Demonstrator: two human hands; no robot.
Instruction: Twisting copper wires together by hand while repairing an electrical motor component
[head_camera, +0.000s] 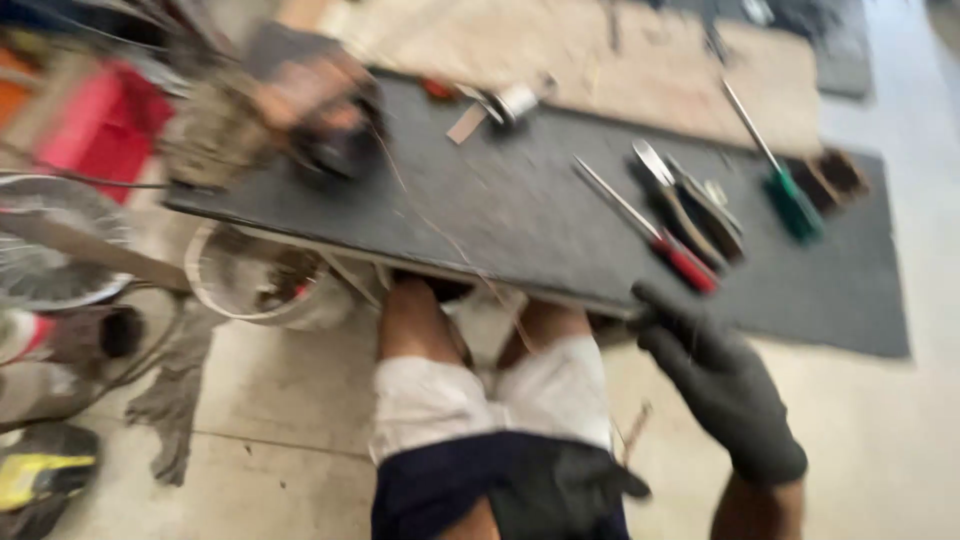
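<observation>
My right hand (720, 380), in a dark glove, reaches up to the near edge of a long dark board (500, 200) that lies over my knees; its fingers curl around that edge. Just beyond the fingers on the board lie a red-handled screwdriver (655, 238) and a pair of pliers (690, 212). My left hand (560, 488), also gloved, rests low on my lap against the dark shorts; blur hides its fingers. An electric motor with copper winding (325, 115) sits at the board's far left end.
A green-handled screwdriver (788, 185) lies on the grey mat at right. A small tape roll (515, 100) sits at the board's back edge. A white bucket (250, 285), fan guard (50, 240), red box (100, 120) and grey rag (170, 400) crowd the left floor.
</observation>
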